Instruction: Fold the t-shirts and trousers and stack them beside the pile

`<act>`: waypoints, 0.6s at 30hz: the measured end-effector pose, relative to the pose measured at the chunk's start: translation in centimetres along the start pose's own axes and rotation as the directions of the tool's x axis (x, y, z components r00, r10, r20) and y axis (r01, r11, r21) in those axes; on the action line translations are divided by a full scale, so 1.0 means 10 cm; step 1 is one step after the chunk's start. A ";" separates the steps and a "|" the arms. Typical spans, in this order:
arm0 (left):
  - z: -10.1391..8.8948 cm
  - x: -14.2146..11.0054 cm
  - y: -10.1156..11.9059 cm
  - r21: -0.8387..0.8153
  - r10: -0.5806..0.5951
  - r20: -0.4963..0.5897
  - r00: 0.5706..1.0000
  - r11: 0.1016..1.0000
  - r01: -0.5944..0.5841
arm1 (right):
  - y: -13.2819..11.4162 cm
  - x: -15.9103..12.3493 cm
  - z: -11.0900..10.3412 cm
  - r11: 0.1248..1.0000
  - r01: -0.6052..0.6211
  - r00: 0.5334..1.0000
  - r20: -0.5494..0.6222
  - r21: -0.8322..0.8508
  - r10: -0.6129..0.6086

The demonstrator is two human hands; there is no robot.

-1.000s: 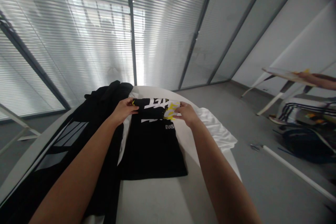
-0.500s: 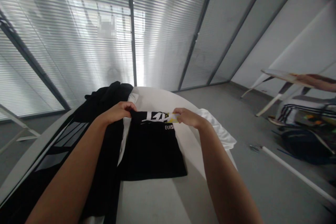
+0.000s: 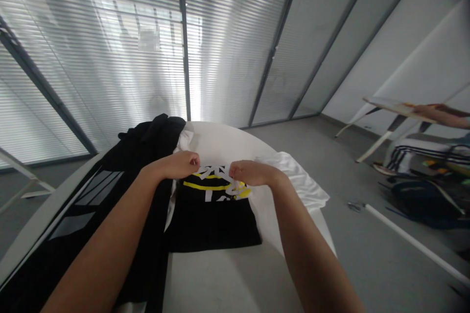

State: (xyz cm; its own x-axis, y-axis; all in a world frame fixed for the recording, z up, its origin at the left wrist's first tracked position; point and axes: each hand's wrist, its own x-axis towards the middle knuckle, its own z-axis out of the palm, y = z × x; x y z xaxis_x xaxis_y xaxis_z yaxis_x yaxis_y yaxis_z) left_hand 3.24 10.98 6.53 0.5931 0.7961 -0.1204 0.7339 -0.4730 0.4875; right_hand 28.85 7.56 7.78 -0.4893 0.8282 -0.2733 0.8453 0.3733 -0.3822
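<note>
Across the white table [image 3: 220, 139] from me, the black T-shirt [image 3: 211, 225] lies spread in the middle, its far end under my hands and its near end flat on the tabletop. My left hand [image 3: 176, 165] is curled into a closed fist at the far left corner of the shirt, and my right hand [image 3: 251, 173] is closed the same way at the far right corner. Both seem pinched on the cloth, though my knuckles hide the fingertips. Between them the far edge is bunched and lifted, with white and yellow print showing in creases. So far, only that far end is gathered up; the lower body of the shirt shows no fold, and its sides lie smooth. A white cloth [image 3: 293, 181] spills from under the shirt's right side toward the table's edge, and a black garment [image 3: 147, 139] with grey panels lies bunched along the left, just beside my left forearm. Off to the right, a co-worker's forearm [image 3: 440, 115] rests on a pale board [image 3: 392, 109], well apart from me. A dark bag [image 3: 422, 200] and a white rod [image 3: 411, 239] lie on the grey floor beyond the table.
</note>
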 end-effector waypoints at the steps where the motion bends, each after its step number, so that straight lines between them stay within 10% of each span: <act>1: 0.08 0.03 0.06 0.052 -0.008 -0.032 0.999 0.999 0.010 | -0.03 0.03 0.04 0.999 -0.001 0.999 -0.050 -0.038 0.000; 5: 0.46 0.17 0.22 0.296 -0.079 -0.227 0.971 0.944 0.146 | -0.05 0.22 0.34 0.982 -0.116 0.957 -0.281 -0.149 0.070; 9: 0.77 0.26 0.15 0.377 -0.182 -0.266 0.947 0.884 0.275 | 0.03 0.43 0.69 0.964 -0.210 0.959 -0.225 -0.162 0.171; 18: 0.79 0.33 -0.04 0.375 -0.151 -0.328 0.932 0.885 0.275 | 0.14 0.55 0.85 0.957 -0.221 0.933 -0.325 -0.185 0.152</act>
State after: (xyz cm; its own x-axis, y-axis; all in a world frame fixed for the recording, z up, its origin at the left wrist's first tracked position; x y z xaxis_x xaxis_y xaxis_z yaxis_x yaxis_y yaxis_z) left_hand 7.45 10.81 -0.87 0.3333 0.9378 0.0977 0.9372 -0.3408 0.0746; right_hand 25.53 9.03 -1.79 -0.2580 0.9658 -0.0260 0.9573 0.2519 -0.1419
